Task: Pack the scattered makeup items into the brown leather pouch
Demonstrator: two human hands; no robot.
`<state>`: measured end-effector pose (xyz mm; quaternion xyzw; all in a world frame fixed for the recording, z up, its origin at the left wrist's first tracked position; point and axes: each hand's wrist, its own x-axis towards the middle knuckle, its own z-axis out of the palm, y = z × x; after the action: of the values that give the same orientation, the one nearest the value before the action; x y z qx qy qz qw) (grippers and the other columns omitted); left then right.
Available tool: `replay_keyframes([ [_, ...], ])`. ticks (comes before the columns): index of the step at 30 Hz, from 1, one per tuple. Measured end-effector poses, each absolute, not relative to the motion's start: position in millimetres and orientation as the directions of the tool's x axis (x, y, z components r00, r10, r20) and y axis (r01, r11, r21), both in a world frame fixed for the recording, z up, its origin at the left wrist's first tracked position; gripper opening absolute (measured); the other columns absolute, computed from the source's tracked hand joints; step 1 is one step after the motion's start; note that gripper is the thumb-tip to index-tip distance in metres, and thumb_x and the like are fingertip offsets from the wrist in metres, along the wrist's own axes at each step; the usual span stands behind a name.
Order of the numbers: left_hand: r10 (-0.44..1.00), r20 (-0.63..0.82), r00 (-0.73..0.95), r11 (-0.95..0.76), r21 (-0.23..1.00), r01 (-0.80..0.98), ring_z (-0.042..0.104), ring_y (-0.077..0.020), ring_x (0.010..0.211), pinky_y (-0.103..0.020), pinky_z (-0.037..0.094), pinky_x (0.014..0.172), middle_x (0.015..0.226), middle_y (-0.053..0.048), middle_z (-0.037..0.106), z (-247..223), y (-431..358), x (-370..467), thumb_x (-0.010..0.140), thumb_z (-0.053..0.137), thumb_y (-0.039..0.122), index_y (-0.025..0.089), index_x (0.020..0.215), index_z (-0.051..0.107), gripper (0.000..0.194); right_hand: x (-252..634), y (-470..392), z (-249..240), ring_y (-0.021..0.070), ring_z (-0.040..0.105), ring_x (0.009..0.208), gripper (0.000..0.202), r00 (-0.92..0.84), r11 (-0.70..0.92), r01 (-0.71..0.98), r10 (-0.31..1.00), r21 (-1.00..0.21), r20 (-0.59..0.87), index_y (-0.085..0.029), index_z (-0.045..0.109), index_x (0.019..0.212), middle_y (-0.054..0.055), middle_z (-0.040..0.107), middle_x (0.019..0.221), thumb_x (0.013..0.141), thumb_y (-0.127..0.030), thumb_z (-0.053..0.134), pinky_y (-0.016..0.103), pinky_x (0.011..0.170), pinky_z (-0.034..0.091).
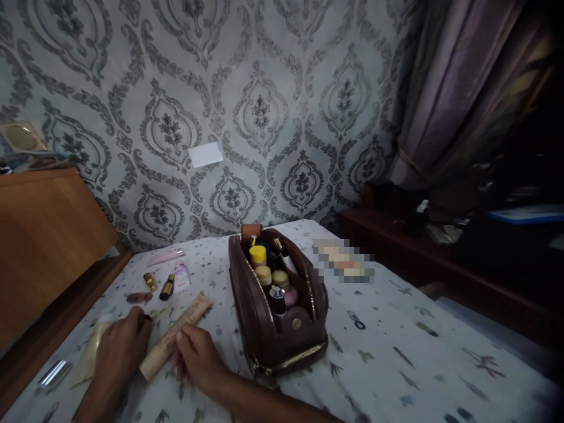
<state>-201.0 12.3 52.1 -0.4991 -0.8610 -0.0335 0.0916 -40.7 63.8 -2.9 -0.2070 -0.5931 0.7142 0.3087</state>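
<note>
A long beige squeeze tube (194, 311) lies slantwise across the patterned sheet. My right hand (200, 358) is closed on its near side, thumb on top. To the left, my left hand (126, 341) is curled with its fingertips pointing down. A thin, pale stick-like item (161, 311) shows at those fingertips, but its kind is unclear. Partly behind my left wrist is a pale tube (94, 346). An open brown leather toiletry bag (244, 329) stands right of my hands, holding several bottles and jars, one with a yellow cap (258, 254).
Beyond my left hand lie a gold lipstick (150, 281), a black-and-gold tube (167, 287), a small white-pink tube (181, 277) and a pink tube (165, 257). A silver-capped item (54, 375) rests near left. Right of the bag is a blurred flat item (343, 260). A wooden cabinet (53, 235) borders the left.
</note>
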Motion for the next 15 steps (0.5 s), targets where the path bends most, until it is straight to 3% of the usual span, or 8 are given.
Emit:
replay_keyframes([
  [7,0.793,0.322,-0.518,0.470,0.217,0.855,0.065,-0.0248,0.077,-0.029,0.042,0.061,0.089,-0.005,0.070,57.3,1.1,-198.5,0.090,0.034,0.045,0.024,0.096,0.049,0.027,-39.6,63.2,-2.5,0.0053,0.042,0.039,0.040,-0.727,-0.115,-0.219,0.682,-0.969,0.084,-0.018,0.050,0.075,-0.005,0.049,0.057,0.091,-0.054,0.043,0.015,0.036,0.029],
  [15,0.767,0.461,-0.447,0.210,0.478,0.853,0.064,-0.0260,0.093,-0.035,0.050,0.078,0.111,-0.009,0.066,45.2,11.5,-203.8,0.081,0.044,0.052,0.022,0.106,0.055,0.040,-41.4,64.9,-5.5,0.0061,0.042,0.038,0.044,-0.725,-0.111,-0.215,0.684,-0.970,0.082,-0.019,0.049,0.073,-0.005,0.049,0.056,0.090,-0.059,0.043,0.017,0.035,0.029],
])
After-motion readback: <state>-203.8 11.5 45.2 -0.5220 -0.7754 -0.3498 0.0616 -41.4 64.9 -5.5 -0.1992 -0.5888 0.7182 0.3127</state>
